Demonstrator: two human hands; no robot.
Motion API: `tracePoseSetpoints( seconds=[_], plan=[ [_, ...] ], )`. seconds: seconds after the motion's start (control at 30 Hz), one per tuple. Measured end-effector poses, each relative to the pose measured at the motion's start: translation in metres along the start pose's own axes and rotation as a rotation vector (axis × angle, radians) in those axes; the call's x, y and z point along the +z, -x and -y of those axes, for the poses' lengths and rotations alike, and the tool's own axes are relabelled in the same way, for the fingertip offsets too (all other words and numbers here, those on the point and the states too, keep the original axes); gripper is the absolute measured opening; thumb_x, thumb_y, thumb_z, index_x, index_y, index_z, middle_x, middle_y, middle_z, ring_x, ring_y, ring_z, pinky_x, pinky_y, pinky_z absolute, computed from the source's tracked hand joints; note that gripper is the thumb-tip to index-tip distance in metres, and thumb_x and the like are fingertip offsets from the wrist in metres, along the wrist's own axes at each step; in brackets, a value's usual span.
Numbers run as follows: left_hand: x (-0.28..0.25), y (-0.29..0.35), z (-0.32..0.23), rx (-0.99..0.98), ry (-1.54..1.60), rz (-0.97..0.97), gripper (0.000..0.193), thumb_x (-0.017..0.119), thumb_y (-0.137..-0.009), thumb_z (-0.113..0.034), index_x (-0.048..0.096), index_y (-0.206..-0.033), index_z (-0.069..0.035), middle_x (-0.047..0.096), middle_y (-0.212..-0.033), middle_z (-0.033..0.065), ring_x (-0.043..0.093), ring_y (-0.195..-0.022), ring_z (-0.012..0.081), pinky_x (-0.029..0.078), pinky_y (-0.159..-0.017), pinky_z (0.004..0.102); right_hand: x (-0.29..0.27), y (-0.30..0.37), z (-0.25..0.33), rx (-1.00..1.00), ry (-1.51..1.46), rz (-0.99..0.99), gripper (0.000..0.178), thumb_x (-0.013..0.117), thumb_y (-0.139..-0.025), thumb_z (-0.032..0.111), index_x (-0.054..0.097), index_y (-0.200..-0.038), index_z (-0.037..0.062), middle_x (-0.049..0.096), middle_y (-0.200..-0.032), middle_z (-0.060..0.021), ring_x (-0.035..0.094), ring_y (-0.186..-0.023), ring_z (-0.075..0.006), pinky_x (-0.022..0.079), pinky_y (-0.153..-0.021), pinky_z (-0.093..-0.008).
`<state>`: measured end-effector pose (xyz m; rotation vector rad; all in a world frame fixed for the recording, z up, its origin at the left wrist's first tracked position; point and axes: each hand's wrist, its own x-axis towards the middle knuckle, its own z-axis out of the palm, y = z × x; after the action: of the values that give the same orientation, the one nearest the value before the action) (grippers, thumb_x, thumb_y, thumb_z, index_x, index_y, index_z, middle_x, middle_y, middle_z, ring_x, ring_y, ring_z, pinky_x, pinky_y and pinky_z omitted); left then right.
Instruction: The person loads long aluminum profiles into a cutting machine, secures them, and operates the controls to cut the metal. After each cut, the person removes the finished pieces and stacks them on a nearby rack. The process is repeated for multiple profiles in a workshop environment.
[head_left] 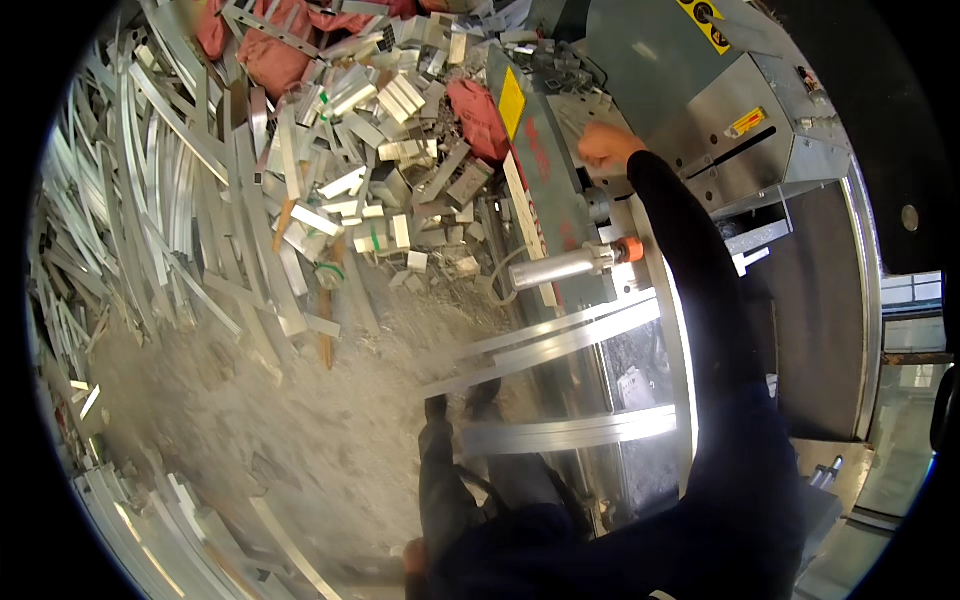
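My right hand (605, 146) is stretched out in a dark sleeve and closed in a fist against the grey metal saw machine (660, 90); whatever it may grip is hidden. My left hand (413, 556) hangs low by my leg, only a small part showing. Long aluminium profiles (560, 338) lie across the machine's table below my right arm, and another profile (570, 432) lies nearer to me. A silver cylinder with an orange cap (572, 265) sticks out just above them.
A large heap of aluminium offcuts (350, 160) and long strips (150, 200) covers the floor to the left, with red sacks (275, 55) among them. Grey shavings (300, 420) coat the floor by my shoes (436, 406). More strips (180, 520) lie at the lower left.
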<state>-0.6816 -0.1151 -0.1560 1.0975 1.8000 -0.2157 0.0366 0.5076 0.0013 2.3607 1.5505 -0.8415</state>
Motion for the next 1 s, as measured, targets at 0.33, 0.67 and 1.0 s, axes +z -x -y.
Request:
tracePoseSetpoints(
  seconds=[0.33, 0.67, 1.0],
  plan=[
    [-0.072, -0.083, -0.012, 0.055, -0.03, 0.177, 0.054, 0.051, -0.091, -0.043, 0.056, -0.121, 0.001, 0.064, -0.109, 0.0176, 0.06, -0.1, 0.0285, 0.047, -0.081, 0.0379, -0.005, 0.172, -0.047, -0.509, -0.005, -0.75, 0.027, 0.054, -0.081, 0.003, 0.062, -0.106, 0.0034, 0.054, -0.118, -0.0158, 0.055, -0.107, -0.0348, 0.045, -0.092, -0.0396],
    [-0.209, -0.289, -0.084, 0.624, -0.711, 0.608, 0.039, 0.049, -0.094, -0.04, 0.06, -0.111, -0.007, 0.066, -0.099, 0.0103, 0.061, -0.091, 0.0264, 0.048, -0.076, 0.0383, 0.202, 0.574, 0.064, 0.296, -0.543, -0.181, 0.039, 0.056, -0.085, 0.008, 0.054, -0.123, 0.0041, 0.066, -0.085, -0.0145, 0.064, -0.079, -0.0257, 0.05, -0.072, -0.0337],
    [-0.283, -0.342, -0.243, 1.182, -0.662, 0.668, 0.048, 0.05, -0.083, -0.001, 0.045, -0.13, -0.008, 0.056, -0.121, 0.0143, 0.056, -0.107, 0.0298, 0.045, -0.089, 0.0372, 0.556, 0.825, 0.409, 0.483, -0.953, -0.157, 0.09, 0.07, -0.077, 0.018, 0.015, -0.146, 0.0024, 0.034, -0.138, -0.0248, 0.041, -0.124, -0.0416, 0.04, -0.099, -0.0414]
  ],
)
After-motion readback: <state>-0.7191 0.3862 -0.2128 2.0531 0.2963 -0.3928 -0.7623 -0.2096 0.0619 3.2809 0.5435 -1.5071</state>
